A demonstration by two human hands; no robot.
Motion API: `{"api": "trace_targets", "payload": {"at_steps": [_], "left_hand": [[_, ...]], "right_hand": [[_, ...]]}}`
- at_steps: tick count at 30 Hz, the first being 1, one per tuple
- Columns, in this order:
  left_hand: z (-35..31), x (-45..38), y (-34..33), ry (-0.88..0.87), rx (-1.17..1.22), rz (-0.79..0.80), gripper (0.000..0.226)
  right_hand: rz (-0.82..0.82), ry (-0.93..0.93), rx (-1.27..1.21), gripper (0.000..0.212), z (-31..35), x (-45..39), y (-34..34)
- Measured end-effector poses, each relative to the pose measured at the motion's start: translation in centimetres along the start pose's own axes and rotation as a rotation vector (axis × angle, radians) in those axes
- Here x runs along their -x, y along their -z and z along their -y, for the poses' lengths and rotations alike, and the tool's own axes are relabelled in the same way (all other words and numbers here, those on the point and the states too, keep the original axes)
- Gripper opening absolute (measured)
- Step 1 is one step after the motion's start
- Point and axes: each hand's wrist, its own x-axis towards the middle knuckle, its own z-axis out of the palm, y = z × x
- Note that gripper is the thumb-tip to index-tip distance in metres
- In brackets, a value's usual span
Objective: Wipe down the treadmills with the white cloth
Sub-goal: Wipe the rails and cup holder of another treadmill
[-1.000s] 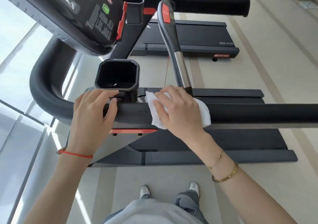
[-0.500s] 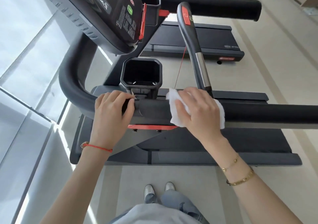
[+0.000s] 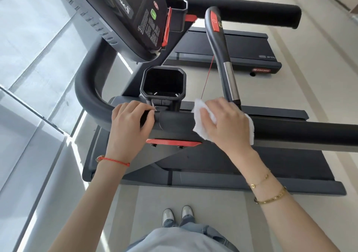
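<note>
One black padded handrail (image 3: 290,133) underway: right hand (image 3: 226,124) fingers (image 3: 205,119) press the white cloth (image 3: 199,129) flat; left hand (image 3: 129,124) grips beside it; further treadmills untouched.

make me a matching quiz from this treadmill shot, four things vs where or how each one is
Things:
1. cloth
2. left hand
3. cup holder
4. red cord

States:
A. empty, just behind the handrail
B. hanging beside the upright grip
C. pressed on the handrail under the right hand
D. gripping the handrail bare

Pairs: 1-C, 2-D, 3-A, 4-B
</note>
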Motion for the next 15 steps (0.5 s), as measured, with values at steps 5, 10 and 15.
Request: {"api": "trace_targets", "payload": {"at_steps": [5,10,15], "left_hand": [[0.0,-0.1,-0.1,0.007,0.006,0.006,0.021],[0.0,-0.1,-0.2,0.016,-0.006,0.001,0.015],[-0.5,-0.1,-0.2,0.023,-0.016,-0.002,0.014]], "right_hand": [[0.094,-0.043,0.001,0.043,2.6,-1.6,-0.8],[-0.016,0.157,-0.084,0.034,2.3,-0.2,-1.0],[0.003,0.012,-0.019,0.032,-0.5,-0.2,-0.1]]}}
